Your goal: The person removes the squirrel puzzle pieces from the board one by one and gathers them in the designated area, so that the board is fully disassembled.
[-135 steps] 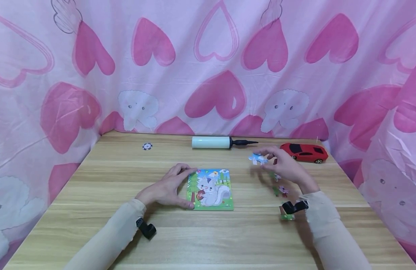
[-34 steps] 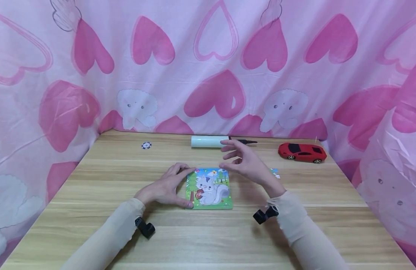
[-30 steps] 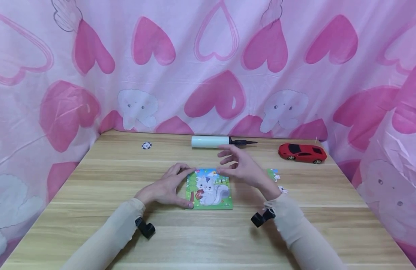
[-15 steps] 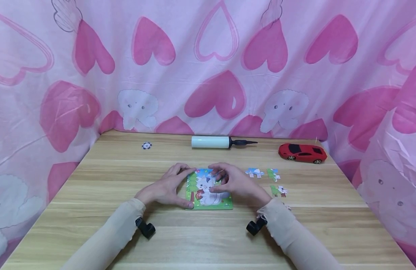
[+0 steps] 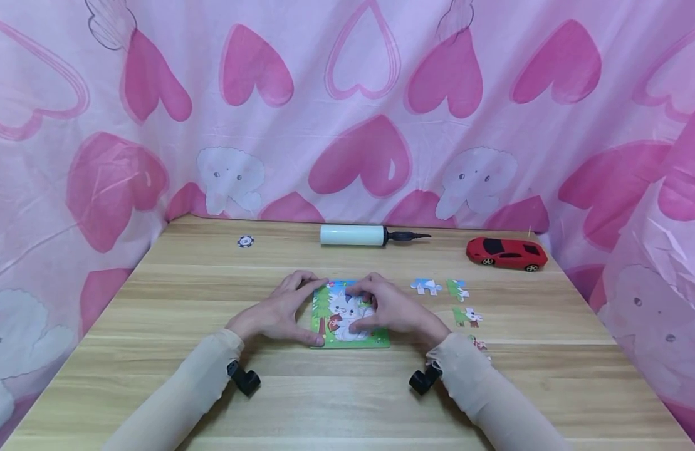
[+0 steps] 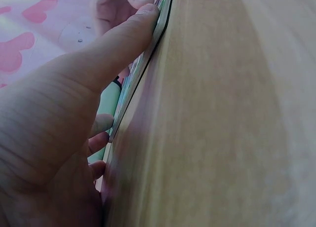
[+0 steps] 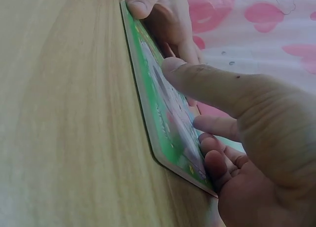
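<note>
A square jigsaw puzzle with a grey squirrel picture lies flat on the table. My left hand holds it at its left side, thumb at the near left corner and fingers at the far left corner. Over the right half of the picture is my right hand. In the right wrist view its thumb and fingertips stand apart at the puzzle board, with no loose piece visible between them. Loose jigsaw pieces lie to the right: a blue one, a green one, a green and white one, others partly behind the sleeve.
A pale blue hand pump with a black nozzle lies at the back of the table. To its right stands a red toy car. A poker chip lies at the back left. A pink heart-print curtain surrounds the table.
The blue piece that my right hand held earlier now lies on the table at the right. That hand has moved left and down onto the puzzle. My left hand has stayed in place.
</note>
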`<state>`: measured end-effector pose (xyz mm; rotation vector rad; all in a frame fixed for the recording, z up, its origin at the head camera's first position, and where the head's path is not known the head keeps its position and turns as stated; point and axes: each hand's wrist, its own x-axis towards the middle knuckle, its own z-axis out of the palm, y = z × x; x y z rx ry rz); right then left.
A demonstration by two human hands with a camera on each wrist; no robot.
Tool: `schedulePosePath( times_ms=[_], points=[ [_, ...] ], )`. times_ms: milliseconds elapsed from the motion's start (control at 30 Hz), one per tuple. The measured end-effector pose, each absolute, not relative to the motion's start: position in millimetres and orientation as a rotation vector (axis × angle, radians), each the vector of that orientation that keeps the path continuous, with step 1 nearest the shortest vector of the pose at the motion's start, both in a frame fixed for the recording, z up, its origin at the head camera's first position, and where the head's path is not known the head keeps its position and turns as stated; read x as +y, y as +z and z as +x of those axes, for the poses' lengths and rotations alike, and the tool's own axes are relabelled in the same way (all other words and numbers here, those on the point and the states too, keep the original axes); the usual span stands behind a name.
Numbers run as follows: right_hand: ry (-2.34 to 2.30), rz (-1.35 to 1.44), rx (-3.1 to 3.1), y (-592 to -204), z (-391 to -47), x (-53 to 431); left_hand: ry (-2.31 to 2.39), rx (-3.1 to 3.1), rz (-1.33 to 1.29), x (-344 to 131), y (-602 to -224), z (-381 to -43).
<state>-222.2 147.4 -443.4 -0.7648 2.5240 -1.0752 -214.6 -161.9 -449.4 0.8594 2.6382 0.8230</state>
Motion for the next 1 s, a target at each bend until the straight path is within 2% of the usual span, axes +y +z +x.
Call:
schedulePosePath(
  times_ms=[1000],
  points=[
    [-1.116,-0.772,2.513,-444.7,-222.9,142.5,0.822,2.643,0.859,-161.8,-449.6,-214.3]
  ],
)
